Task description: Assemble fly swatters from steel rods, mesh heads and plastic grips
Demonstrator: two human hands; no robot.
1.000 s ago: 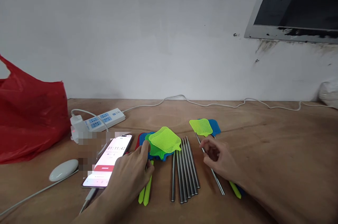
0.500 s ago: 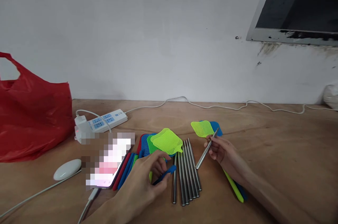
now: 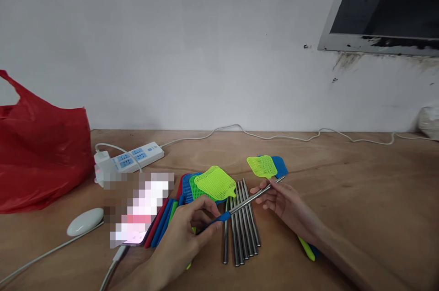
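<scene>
My left hand (image 3: pixel 187 231) is closed round a blue handle (image 3: pixel 223 218), whose lower part is hidden by the fingers. A thin metal rod (image 3: pixel 252 198) slants up to the right, its lower end meeting the tip of that handle. Near the rod's upper end, my right hand (image 3: pixel 283 199) pinches it. Several similar metal rods (image 3: pixel 244 231) lie side by side under and between the hands. Mesh fly swatter heads, a yellow-green one (image 3: pixel 216 182) on top, are stacked beyond my left hand. Past my right hand lie a yellow-green swatter head (image 3: pixel 261 166) and a blue one (image 3: pixel 280 166).
Red, blue and green handles (image 3: pixel 164 222) lie beside a lit phone (image 3: pixel 142 208). Further left are a white oval device (image 3: pixel 85 221), a power strip (image 3: pixel 139 157) and a red plastic bag (image 3: pixel 41 154). A white cable (image 3: pixel 274 137) runs along the wall.
My right hand has swung the metal rod leftward and flatter, so its lower end now meets the blue handle. My left hand has stayed nearly in place.
</scene>
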